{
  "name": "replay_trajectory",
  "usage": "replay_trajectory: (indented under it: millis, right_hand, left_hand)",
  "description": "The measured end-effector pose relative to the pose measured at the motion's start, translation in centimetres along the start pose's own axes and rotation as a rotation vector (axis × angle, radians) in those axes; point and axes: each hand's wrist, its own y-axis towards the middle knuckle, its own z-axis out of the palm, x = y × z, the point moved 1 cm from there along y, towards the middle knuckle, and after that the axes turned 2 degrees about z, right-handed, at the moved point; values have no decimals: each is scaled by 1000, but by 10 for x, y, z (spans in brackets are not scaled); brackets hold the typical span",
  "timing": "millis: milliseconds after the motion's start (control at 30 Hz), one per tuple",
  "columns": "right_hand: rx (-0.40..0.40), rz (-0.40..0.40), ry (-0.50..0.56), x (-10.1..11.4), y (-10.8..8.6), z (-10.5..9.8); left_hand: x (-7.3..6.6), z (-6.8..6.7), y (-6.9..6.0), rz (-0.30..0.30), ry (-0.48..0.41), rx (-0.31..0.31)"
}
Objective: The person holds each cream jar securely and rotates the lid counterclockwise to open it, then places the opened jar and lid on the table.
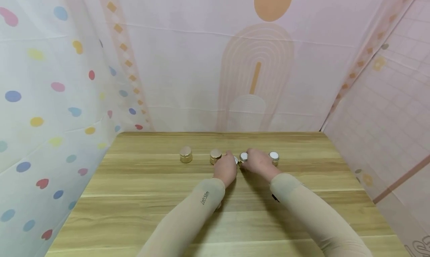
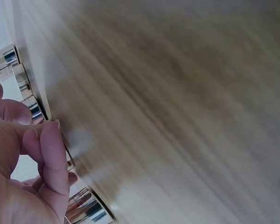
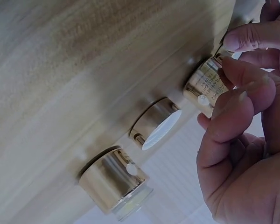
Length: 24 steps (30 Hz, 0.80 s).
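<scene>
Five squat gold pieces stand in a row across the table in the head view. My left hand (image 1: pixel 226 169) pinches a small white-topped gold lid (image 1: pixel 236 160), mostly hidden by the fingers. Just to its right, my right hand (image 1: pixel 259 162) holds a gold cream jar (image 1: pixel 243 157) with curled fingers. Printed lettering shows on this jar (image 3: pixel 204 86) in the right wrist view, where the fingertips of both hands come close together. In the left wrist view, the left hand (image 2: pixel 23 154) has its fingers bent, and what they pinch is hard to make out.
Two closed-looking gold jars, one at far left (image 1: pixel 186 154) and one by the left hand (image 1: pixel 215 156), stand on the wooden table (image 1: pixel 134 212). A white-topped jar (image 1: pixel 273 158) is at right. An upturned gold lid (image 3: pixel 155 122) lies beside an uncovered jar (image 3: pixel 113 179). Patterned curtains surround the table.
</scene>
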Motion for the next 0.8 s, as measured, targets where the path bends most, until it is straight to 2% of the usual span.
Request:
replay_trajectory:
  millis: [100,167,267,367,433,533,600,700,800]
  right_hand:
    - [2,11,-4,1,1,1]
    - [2,17,-6,1,0,1]
    - [-16,17,6,0,-3,0]
    - [-42,1,38,0,-8,-1]
    - [-58,-15,58,0,-14,0]
    - [-74,-51,82,1,-25,2]
    - [-87,-78,97,4,-33,4]
    - [-75,-129,165,10,-46,8]
    - [-10,-161,257,16,-57,14]
  left_hand:
    - [-2,-2,-3,19,-3,-3]
    - [0,2,-4,61,8,-21]
    - [-1,-2,-9,125,0,-13]
    - [0,-10,-16,189,1,13]
    - [1,-20,-24,235,5,41]
    - [11,-31,-38,304,39,75]
    - [20,-40,-48,323,45,98]
    - [37,-54,-63,316,33,145]
    - [54,-66,-75,289,2,166]
